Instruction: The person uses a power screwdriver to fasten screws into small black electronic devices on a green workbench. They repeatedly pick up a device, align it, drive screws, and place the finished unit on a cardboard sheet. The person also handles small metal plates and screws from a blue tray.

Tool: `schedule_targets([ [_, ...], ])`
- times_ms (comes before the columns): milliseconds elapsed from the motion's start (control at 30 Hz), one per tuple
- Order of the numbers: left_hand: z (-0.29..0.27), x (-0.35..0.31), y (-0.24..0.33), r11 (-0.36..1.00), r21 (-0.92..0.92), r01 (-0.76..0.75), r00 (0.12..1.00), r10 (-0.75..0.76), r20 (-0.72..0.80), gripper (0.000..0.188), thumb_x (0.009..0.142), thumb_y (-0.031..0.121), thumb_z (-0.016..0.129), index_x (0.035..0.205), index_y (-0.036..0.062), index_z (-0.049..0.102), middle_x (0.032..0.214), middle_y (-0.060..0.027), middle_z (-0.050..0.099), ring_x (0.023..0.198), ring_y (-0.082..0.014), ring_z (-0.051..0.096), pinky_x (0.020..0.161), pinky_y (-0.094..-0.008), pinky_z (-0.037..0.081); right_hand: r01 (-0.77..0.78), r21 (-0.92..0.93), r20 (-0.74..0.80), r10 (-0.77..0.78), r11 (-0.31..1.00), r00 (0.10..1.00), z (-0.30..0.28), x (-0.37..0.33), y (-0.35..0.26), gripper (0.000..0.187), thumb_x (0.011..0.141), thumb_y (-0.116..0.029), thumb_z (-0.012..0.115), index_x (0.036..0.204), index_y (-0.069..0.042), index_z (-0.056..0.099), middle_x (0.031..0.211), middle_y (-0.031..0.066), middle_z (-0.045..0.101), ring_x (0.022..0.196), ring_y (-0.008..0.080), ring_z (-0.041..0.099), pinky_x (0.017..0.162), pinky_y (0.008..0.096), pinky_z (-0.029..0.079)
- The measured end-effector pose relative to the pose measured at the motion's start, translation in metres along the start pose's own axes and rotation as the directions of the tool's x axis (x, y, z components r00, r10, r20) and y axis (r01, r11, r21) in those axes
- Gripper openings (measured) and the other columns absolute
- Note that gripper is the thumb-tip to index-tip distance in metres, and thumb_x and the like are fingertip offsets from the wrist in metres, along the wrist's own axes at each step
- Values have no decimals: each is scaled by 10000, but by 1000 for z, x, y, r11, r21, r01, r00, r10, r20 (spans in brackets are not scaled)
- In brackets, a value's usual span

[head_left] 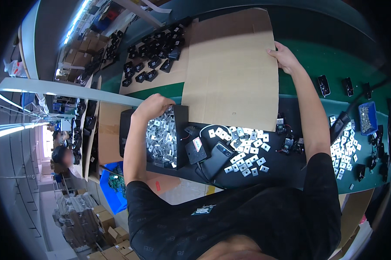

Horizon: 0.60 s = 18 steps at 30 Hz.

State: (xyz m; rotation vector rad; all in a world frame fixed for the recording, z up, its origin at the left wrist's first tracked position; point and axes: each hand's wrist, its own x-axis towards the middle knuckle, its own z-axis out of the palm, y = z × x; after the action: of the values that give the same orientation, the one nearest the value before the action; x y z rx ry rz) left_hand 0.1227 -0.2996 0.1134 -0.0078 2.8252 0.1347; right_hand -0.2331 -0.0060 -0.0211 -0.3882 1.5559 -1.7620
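Observation:
A large flat sheet of brown cardboard [230, 65] spans the middle of the bench. My right hand [284, 57] pinches its right edge, with the thumb on top. On the left, my left hand [154, 106] is closed at the far rim of a black box [182, 130], its fingertips partly hidden. That box is filled with small shiny metal brackets [162, 141]. Right of the box lie a smartphone [217, 160] and a black case with a white label [197, 149]. Loose square metal plates [247, 160] are scattered beside them, some under the cardboard's near edge.
Many black housings [154, 63] stand on cardboard at the far left. More metal plates [345, 149] and a blue tray of small parts [368, 118] are at the right. A blue bin [111, 190] holds green boards at the lower left. A white post [69, 90] crosses the left side.

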Motion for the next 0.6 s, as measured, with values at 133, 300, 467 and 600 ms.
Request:
schedule_targets([
  [133,6,2,-9,999,1,-47,998,47,-34,191,754,43,586,902,46,707,810,-194,655,778,-367,633,705,-438,508,-29,-20,11,29,999,1000,20,13,14,498,917,-113,552,1372,-28,370,1197,137,580,1039,210,614,861,380,523],
  [300,11,-1,-8,1000,-17,-16,999,15,-42,188,752,43,587,897,47,707,800,-187,659,780,-366,632,705,-435,505,-48,-54,25,50,997,998,40,21,17,489,915,-107,549,1361,-14,369,1187,138,579,1023,201,618,828,362,533],
  [467,11,9,-5,996,-88,-28,999,26,-31,164,765,67,601,889,45,705,833,-170,668,803,-357,630,730,-427,501,-53,-201,-31,48,978,998,32,26,19,516,890,-174,598,1335,0,405,1104,124,611,959,174,636,731,311,547],
  [600,-4,17,9,992,-98,74,997,-72,24,176,758,98,600,890,42,701,871,-159,674,849,-347,630,767,-416,494,105,-520,-242,-265,847,934,4,24,5,598,843,-301,658,1302,28,459,1072,160,641,993,229,632,806,331,517],
])
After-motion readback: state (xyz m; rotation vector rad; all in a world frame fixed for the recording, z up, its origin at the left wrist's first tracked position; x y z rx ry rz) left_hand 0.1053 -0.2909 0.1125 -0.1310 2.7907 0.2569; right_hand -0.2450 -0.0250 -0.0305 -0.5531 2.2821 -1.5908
